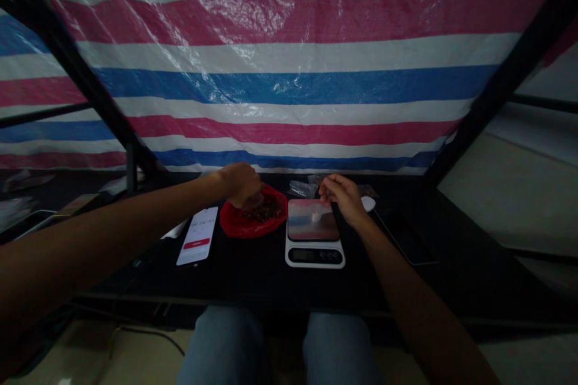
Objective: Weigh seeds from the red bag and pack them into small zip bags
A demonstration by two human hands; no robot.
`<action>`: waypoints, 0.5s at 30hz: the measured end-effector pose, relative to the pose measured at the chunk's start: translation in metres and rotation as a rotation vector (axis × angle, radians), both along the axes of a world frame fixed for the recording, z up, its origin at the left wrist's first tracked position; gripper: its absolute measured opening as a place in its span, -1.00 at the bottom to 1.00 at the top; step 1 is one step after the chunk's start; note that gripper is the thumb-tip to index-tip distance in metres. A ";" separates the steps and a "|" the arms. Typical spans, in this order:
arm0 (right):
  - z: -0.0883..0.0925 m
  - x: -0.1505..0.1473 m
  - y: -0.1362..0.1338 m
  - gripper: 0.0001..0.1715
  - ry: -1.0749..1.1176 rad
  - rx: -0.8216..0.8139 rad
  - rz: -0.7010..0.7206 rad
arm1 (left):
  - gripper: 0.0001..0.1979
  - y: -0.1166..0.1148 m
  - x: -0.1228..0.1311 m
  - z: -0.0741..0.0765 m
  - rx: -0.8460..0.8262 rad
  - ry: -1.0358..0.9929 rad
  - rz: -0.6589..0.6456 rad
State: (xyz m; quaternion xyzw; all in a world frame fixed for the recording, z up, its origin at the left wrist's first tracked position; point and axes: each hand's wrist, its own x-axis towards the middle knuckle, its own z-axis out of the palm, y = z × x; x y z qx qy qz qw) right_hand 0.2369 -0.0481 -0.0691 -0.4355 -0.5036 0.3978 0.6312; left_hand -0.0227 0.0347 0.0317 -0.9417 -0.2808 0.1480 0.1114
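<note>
My left hand [242, 185] is bent down with curled fingers over a red plastic bag [232, 222]. Small brown pieces [266, 210] lie inside the bag. A faint clear edge shows by the fingers, too blurred to name. My right hand [342, 195] hovers at the far right corner of a white kitchen scale [315, 255], thumb and fingertips pinched together. What they pinch, if anything, I cannot make out. Just left of those fingertips, behind the scale, lies a small clear plastic bag [301, 189]. The metal pan [311, 222] of the scale carries nothing visible.
Left of the red bag, a phone [197, 237] displays a timer. On the right lie a dark flat device [406, 237] and a round white object [368, 203]. A striped plastic sheet [289, 84] hangs behind the black table [253, 277], between dark frame posts [501, 84].
</note>
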 end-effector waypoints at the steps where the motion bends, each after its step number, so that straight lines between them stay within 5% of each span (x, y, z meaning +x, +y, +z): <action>1: 0.000 0.000 0.000 -0.56 0.002 0.003 -0.001 | -0.82 -0.001 0.002 0.002 -0.010 -0.005 0.003; 8: -0.002 0.002 0.001 -0.52 0.022 0.007 0.005 | -0.81 -0.005 0.010 0.015 0.040 0.219 -0.064; 15: -0.002 0.003 0.001 -0.55 0.002 0.034 -0.002 | -0.78 -0.005 0.011 0.013 0.021 0.103 -0.043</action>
